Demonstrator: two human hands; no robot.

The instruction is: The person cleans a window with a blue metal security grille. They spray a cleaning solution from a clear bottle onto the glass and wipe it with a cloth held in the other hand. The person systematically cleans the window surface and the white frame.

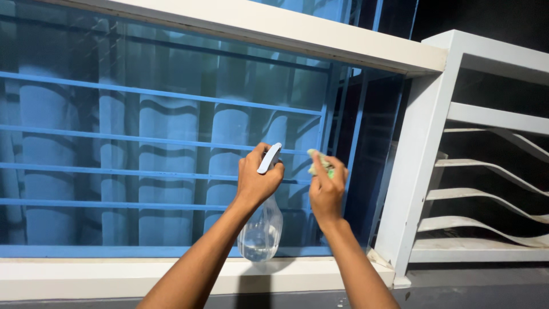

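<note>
Clear plastic, with a little liquid pooled at its base, makes up the spray bottle (261, 229) that hangs at lower centre of the head view. The left hand (256, 180) has its fingers wrapped tight around the bottle's neck, and the pale grey spray head (270, 158) sticks up above the knuckles, just right of centre. Just beside it to the right, the right hand (327, 189) has its fingers closed on a small green cloth (320, 162), a bit of which shows above the fingertips. Both hands are raised in front of a window pane (171, 143) that fills the left and middle of the frame; blue horizontal bars (143, 91) cross behind the glass. A white window frame (297, 34) runs along the top and a white sill (86, 274) along the bottom. At the right edge, white louvre slats (492, 166) curve across a dark opening.
</note>
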